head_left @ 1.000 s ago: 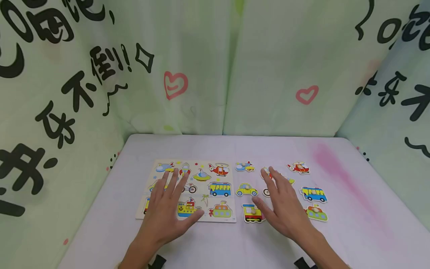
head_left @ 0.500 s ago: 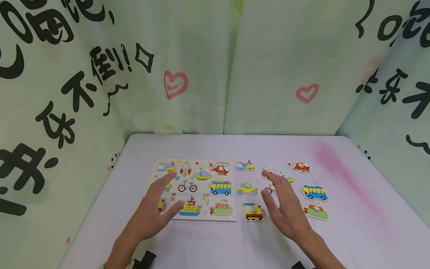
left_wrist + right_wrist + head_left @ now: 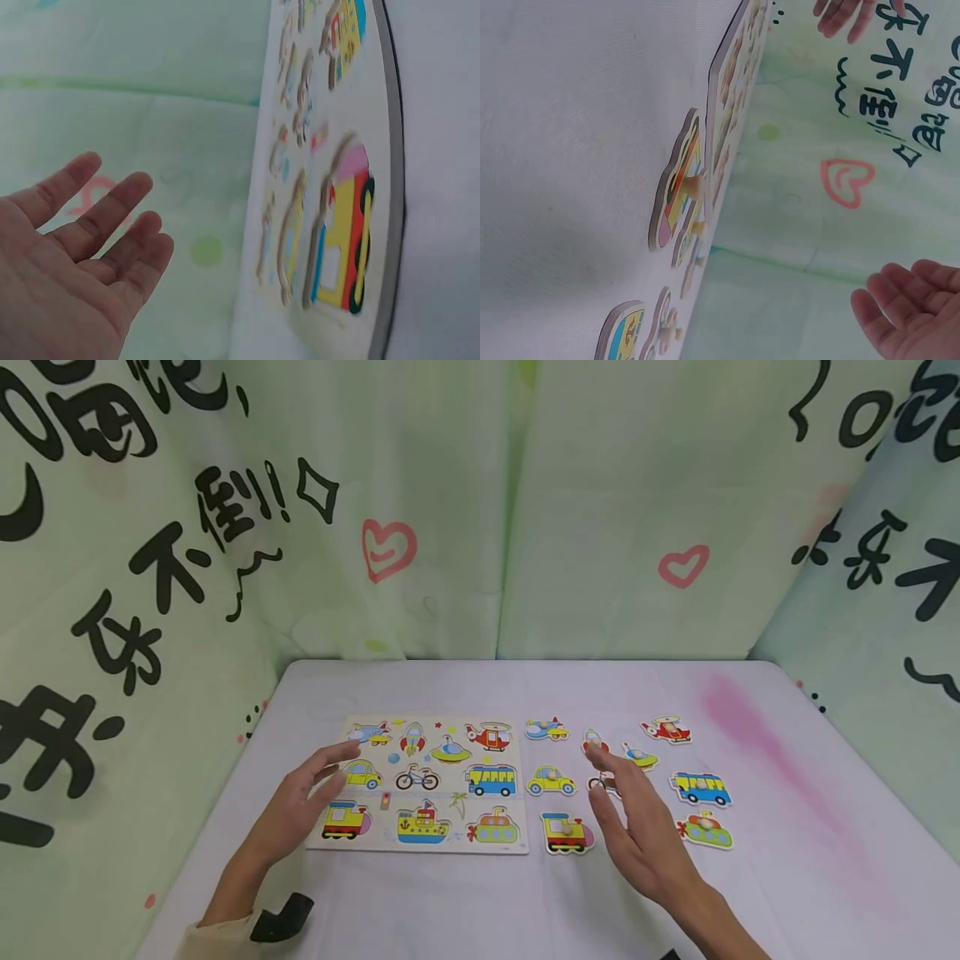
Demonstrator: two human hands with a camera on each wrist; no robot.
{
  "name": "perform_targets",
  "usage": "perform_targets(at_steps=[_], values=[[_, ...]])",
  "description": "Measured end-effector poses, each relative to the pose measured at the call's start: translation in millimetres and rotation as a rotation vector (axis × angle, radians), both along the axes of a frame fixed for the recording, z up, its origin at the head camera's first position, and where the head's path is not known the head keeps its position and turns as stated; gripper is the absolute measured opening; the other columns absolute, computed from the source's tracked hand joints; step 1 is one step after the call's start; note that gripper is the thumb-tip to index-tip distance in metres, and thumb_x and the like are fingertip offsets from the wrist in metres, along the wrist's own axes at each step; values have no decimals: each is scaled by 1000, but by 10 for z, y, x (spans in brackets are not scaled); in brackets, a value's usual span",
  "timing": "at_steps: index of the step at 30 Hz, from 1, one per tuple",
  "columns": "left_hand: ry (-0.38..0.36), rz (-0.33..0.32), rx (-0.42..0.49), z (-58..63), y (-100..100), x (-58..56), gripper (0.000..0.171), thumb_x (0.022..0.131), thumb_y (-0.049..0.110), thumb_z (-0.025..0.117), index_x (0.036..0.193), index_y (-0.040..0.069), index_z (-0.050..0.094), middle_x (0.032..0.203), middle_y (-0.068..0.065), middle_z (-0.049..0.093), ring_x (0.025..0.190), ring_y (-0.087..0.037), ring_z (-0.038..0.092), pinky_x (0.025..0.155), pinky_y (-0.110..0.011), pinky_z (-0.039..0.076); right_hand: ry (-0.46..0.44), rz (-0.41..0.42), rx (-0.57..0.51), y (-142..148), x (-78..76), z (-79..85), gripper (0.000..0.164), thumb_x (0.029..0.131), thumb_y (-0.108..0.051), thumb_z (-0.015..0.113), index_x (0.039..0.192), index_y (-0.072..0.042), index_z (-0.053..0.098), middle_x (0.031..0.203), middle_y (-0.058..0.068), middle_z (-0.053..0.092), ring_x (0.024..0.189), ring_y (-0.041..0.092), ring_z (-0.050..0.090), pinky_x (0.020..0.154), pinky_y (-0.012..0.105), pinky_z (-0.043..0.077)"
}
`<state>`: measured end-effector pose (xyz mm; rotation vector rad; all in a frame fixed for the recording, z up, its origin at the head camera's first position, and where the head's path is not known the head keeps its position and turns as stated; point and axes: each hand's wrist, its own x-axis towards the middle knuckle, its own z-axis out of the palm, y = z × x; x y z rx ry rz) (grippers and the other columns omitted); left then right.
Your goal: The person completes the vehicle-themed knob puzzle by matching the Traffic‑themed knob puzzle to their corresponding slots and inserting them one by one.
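My left hand (image 3: 296,806) hovers at the left edge of a wooden vehicle puzzle board (image 3: 384,837), fingers relaxed and holding nothing. In the left wrist view that hand (image 3: 97,247) has loosely bent fingers beside the board's recessed train picture (image 3: 341,240). Over the loose puzzle pieces to the right of the board, my right hand (image 3: 637,835) hangs with relaxed fingers and nothing in it. Near it lie a train piece (image 3: 567,833), a car piece (image 3: 551,781) and a bicycle piece (image 3: 603,783). A ship piece (image 3: 622,334), hidden behind this hand in the head view, shows in the right wrist view.
More knobbed pieces lie about: an airplane (image 3: 547,729), a helicopter (image 3: 667,731), a bus (image 3: 701,790), a submarine (image 3: 705,832) and a flying saucer (image 3: 641,757). Beyond the white table (image 3: 450,910) hangs a pale green curtain (image 3: 450,460) with lettering and hearts.
My left hand has drawn left from over the board to its left edge, uncovering the pictures there. The right hand has shifted slightly right, its fingers less spread.
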<state>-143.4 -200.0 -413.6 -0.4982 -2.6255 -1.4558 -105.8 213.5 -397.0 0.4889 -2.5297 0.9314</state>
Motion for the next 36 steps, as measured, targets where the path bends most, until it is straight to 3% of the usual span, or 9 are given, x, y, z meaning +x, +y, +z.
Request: perform_targets(at_steps=[6, 14, 20, 27, 31, 36], values=[[-89, 79, -26, -79, -206, -113, 46, 108, 28, 46, 146, 2, 49, 152, -22, 49, 140, -45, 43, 112, -68, 34, -11, 7, -12, 14, 30, -6, 47, 105, -13, 52, 152, -12, 44, 145, 2, 56, 123, 20, 58, 101, 13, 42], [-259, 140, -195, -249, -347, -211, 58, 106, 44, 44, 148, 4, 48, 154, -26, 44, 143, -47, 36, 110, -72, 32, -33, 3, 5, 14, 45, -26, 44, 106, -15, 50, 149, -10, 46, 137, 0, 60, 118, 17, 59, 98, 14, 44], [-261, 161, -218, -334, -426, -298, 60, 107, 44, 43, 146, -1, 49, 145, -27, 54, 139, -47, 44, 112, -66, 36, -45, 4, 7, 18, 52, -25, 44, 107, -17, 48, 150, -13, 45, 136, 0, 62, 115, 17, 63, 95, 26, 51], [-282, 74, -198, -354, -512, -341, 60, 106, 45, 46, 142, -1, 53, 147, -25, 51, 140, -47, 42, 112, -66, 35, -74, -13, 24, -3, 30, -37, 43, 107, -17, 47, 150, -11, 45, 133, 2, 65, 112, 18, 65, 90, 40, 57], [-274, -3, -173, -395, -584, -306, 50, 101, 36, 59, 137, 2, 57, 149, -24, 48, 142, -47, 38, 113, -67, 33, -109, 18, 1, -12, -3, -42, 40, 108, -16, 44, 148, -10, 48, 131, 0, 67, 111, 17, 67, 92, 40, 57], [-225, -52, -187, -452, -653, -282, 49, 95, 29, 68, 137, 5, 59, 151, -24, 46, 143, -49, 34, 113, -70, 31, -170, 46, -22, -47, -50, -37, 39, 110, -20, 39, 146, -11, 50, 128, -1, 68, 109, 16, 68, 89, 37, 58]])
